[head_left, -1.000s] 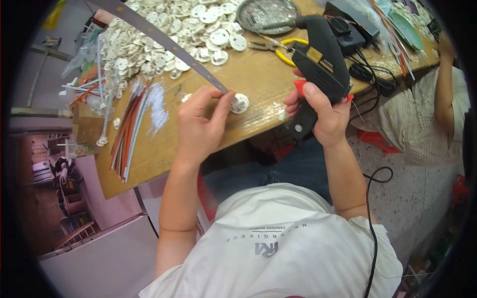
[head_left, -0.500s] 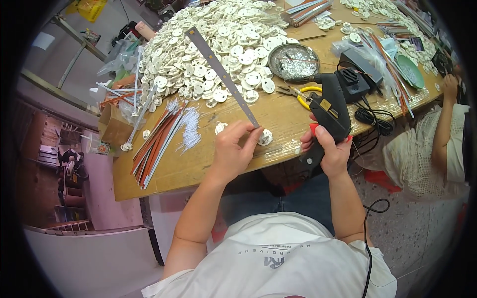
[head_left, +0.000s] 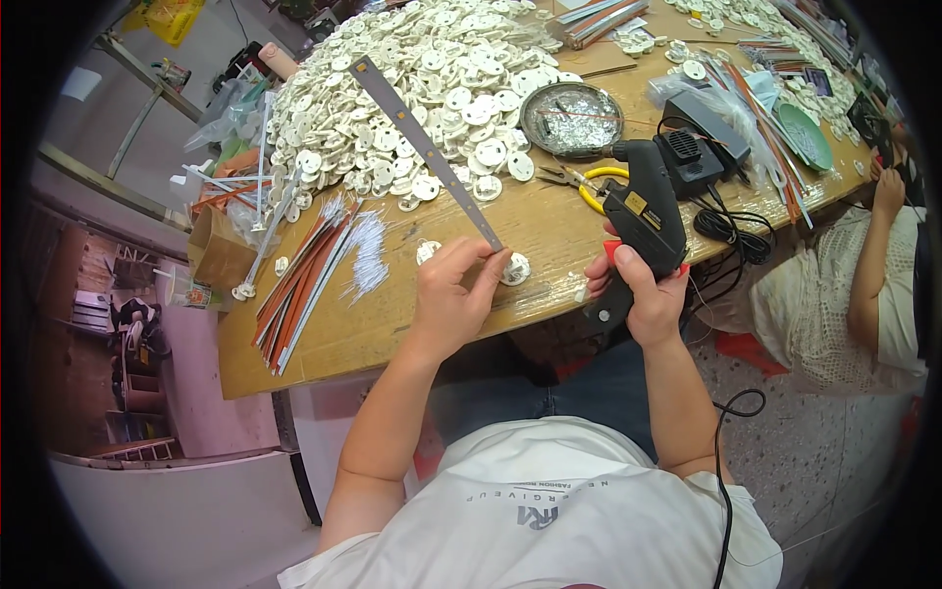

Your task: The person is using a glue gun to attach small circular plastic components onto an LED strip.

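Note:
My left hand [head_left: 455, 292] pinches the lower end of a narrow grey LED strip [head_left: 429, 150] between thumb and fingers. The strip slants up and to the left, with small yellow squares along it. Right beside these fingertips a round white disc part [head_left: 515, 268] lies on the table, and another disc part [head_left: 428, 252] is partly behind the hand. My right hand [head_left: 648, 294] is wrapped round the handle of a black soldering gun [head_left: 648, 211] with a red trigger. Its front end points away from me, toward a round dark tray [head_left: 572, 120] of shiny bits; the tip is hard to make out.
A large heap of white discs [head_left: 392, 108] covers the far table. Bundled red-brown and white strips [head_left: 306, 280] and thin white wires [head_left: 369, 257] lie left. Yellow-handled pliers [head_left: 592, 188], a black box [head_left: 706, 133] and coiled cable [head_left: 731, 236] are near the gun. A co-worker [head_left: 834, 294] sits right.
The view has shifted slightly, and the strip's upper end leans a little further left. Both of my hands keep their grips. At the right edge, the co-worker's hands have moved a little.

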The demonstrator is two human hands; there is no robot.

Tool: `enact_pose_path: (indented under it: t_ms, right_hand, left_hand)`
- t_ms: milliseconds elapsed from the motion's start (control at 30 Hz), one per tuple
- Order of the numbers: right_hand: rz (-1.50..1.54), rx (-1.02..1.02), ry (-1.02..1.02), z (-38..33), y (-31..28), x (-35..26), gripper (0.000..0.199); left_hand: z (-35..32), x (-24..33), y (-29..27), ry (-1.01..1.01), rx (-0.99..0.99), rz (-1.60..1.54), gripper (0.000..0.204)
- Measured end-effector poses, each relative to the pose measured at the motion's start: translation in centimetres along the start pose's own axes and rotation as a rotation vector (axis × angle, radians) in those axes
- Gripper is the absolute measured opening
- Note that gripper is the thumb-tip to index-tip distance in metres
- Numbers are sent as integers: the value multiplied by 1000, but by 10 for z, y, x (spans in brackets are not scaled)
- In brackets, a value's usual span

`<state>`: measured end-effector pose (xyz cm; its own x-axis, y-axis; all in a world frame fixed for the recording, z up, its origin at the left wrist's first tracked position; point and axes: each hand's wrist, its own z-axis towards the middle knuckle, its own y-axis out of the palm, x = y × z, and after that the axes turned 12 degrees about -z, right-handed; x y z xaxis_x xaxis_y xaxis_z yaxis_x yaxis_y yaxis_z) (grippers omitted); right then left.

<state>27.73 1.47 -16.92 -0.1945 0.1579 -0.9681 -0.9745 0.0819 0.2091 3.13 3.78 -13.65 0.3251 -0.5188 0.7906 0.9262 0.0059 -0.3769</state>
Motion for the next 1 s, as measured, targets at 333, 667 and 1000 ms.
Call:
enact_pose_path:
  t_ms: [333,667,1000]
  right_hand:
    - [1,-16,-25,0,0,-1,38]
    - [0,-16,18,0,1,-4,39]
    - [-10,-25,15,2,2,-5,40]
  left_hand:
    - [2,4,-1,-3,-12,11,9]
    - [4,3,0,47,-33,56,9]
    - [8,5,-1,70,-58,44,6]
